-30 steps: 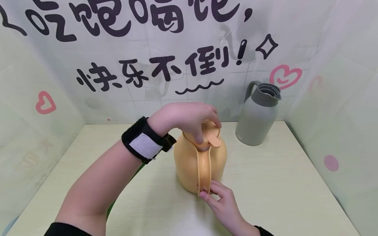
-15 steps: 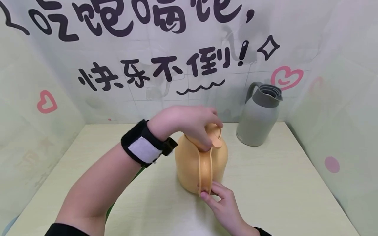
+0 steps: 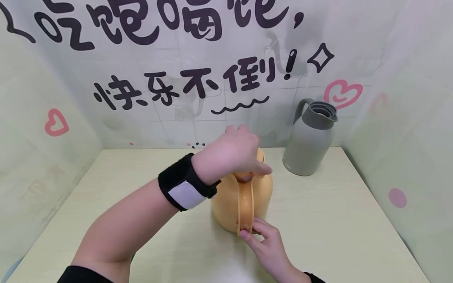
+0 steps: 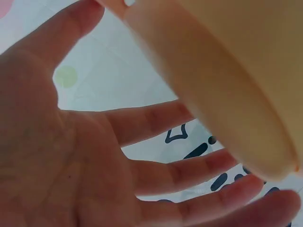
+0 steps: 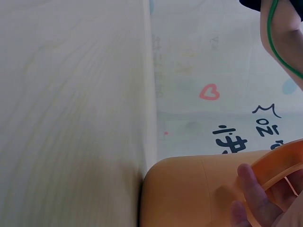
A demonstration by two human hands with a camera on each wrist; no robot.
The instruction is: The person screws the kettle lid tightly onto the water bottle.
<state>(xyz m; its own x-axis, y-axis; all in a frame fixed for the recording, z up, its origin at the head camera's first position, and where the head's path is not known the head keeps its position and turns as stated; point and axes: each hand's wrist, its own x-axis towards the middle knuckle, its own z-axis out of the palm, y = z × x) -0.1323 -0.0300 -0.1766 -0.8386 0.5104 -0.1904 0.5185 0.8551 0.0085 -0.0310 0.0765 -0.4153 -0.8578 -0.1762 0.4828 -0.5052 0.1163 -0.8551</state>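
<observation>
Rolling over the top of the orange jug [image 3: 262, 200], the left-hand grip [image 3: 233, 151] has changed its pose in the last half second. Its wrist has swung to the right and a little nearer the person, and its thumb, which lay across the near side of the lid [image 3: 260, 155], now stretches out past the right side. The small tab [image 4: 113, 5] that showed beside that thumb is mostly covered in the head view; the left wrist view puts it at the thumb tip. For the work at the lid, I take this as a turn of the hand or a renewed hold; whether the lid has turned too, I cannot tell.

That grip is wide: fingers [image 4: 161, 175] long and spread, palm apart from the jug, tips passing behind the rim, where their contact is hidden.

Below it and nearer the person, the right-hand grip [image 3: 267, 243] stays put, pinching the lower end of the handle [image 3: 245, 204] between thumb and tucked fingers, probably to steady the jug against the other hand's motion.

The orange jug stands upright on the bench [image 3: 170, 243], directly under the left-hand grip and just beyond the right-hand one. Farther off, right of both grips and well apart, stands a gray jug [image 3: 306, 147], its mouth uncovered.
</observation>
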